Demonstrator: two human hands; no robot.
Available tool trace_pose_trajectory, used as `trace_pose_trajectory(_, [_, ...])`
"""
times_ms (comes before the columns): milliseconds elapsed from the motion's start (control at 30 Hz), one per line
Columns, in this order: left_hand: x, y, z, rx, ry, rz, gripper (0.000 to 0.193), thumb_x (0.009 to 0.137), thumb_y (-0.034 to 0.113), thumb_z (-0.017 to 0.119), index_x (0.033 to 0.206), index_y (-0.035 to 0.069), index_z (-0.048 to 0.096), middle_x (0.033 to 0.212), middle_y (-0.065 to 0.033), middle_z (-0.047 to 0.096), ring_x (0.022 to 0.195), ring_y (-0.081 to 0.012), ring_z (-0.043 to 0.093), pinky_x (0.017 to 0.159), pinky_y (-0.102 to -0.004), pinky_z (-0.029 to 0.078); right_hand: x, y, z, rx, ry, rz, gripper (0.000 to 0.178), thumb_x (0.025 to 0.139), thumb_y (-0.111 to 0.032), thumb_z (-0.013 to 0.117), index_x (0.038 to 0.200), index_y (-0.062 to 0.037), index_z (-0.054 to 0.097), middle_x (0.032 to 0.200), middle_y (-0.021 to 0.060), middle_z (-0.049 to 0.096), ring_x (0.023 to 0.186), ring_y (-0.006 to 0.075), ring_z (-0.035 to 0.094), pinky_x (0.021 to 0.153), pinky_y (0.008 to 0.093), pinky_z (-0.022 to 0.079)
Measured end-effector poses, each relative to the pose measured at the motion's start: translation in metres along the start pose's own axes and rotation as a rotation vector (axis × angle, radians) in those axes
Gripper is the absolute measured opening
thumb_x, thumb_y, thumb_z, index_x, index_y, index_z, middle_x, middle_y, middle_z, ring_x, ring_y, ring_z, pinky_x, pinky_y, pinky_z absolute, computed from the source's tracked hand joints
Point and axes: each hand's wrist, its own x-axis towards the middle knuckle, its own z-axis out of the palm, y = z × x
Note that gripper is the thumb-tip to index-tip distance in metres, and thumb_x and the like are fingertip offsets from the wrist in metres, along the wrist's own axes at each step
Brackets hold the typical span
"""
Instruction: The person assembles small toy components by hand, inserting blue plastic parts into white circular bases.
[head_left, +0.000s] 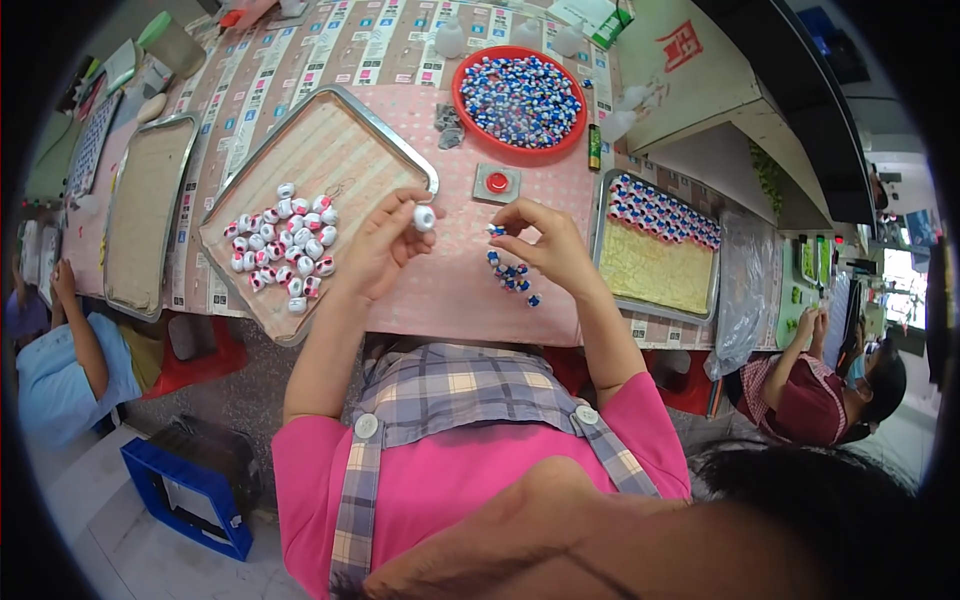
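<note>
My left hand [385, 245] is closed on a small rounded white piece [424, 217] with a dark spot, held upright over the pink table cover. Between the thumb and fingertips of my right hand [548, 243] is a small blue-and-white piece [495, 230]. Just below lies a loose cluster of similar blue-and-white pieces [513, 280]. White pieces with pink patches [285, 240] are gathered on a metal tray [320, 120] to the left. Beyond my hands sits a small grey block with a red round pad [497, 183].
A red basin [520, 155] full of small blue-and-white pieces stands at the back. To the right, another tray [655, 275] carries rows of such pieces on a yellowish surface. Co-workers [75, 365] sit at both sides. A blue crate [190, 500] is on the floor.
</note>
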Motion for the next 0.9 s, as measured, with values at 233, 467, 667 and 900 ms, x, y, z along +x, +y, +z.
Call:
trace_pose_trajectory(233, [0.002, -0.034, 0.025, 0.449, -0.043, 0.011, 0.018, 0.083, 0.016, 0.057, 0.097, 0.005, 0.056, 0.080, 0.0017, 0.055, 0.065, -0.0019, 0.048, 0.058, -0.0168, 0.039, -0.001, 0.002, 0.015, 0.054, 0.021, -0.070, 0.018, 0.071, -0.007, 0.068, 0.085, -0.0014, 0.058, 0.071, 0.0003, 0.058, 0.065, 0.0070, 0.054, 0.061, 0.0220, 0.044])
trace_pose_trajectory(467, [0.004, -0.046, 0.025, 0.343, -0.031, 0.025, 0.024, 0.082, 0.015, 0.059, 0.104, 0.005, 0.055, 0.085, 0.0003, 0.057, 0.071, -0.0026, 0.051, 0.062, -0.0173, 0.042, 0.001, 0.020, 0.012, 0.718, -0.021, 0.210, 0.017, 0.075, -0.004, 0.063, 0.092, -0.0003, 0.057, 0.078, 0.0000, 0.059, 0.070, 0.0080, 0.055, 0.063, 0.0220, 0.044])
trace_pose_trajectory(667, [0.000, -0.033, 0.021, 0.018, -0.021, -0.176, 0.038, 0.083, 0.011, 0.057, 0.119, 0.005, 0.046, 0.103, -0.0076, 0.058, 0.082, -0.0103, 0.059, 0.075, -0.0243, 0.050, 0.039, 0.038, -0.017, -0.236, 0.200, 0.027, 0.018, 0.075, -0.004, 0.059, 0.092, -0.0036, 0.057, 0.084, 0.0086, 0.059, 0.075, 0.0180, 0.058, 0.068, 0.0284, 0.044])
trace_pose_trajectory(900, [0.002, -0.033, 0.012, -0.213, 0.020, -0.166, 0.034, 0.083, 0.011, 0.057, 0.115, 0.002, 0.048, 0.103, -0.0081, 0.058, 0.083, -0.0108, 0.059, 0.076, -0.0253, 0.051, 0.055, 0.042, -0.010, -0.749, 0.010, -0.266, 0.010, 0.073, -0.008, 0.055, 0.083, -0.0040, 0.056, 0.075, 0.0103, 0.055, 0.078, 0.0289, 0.054, 0.067, 0.0390, 0.043])
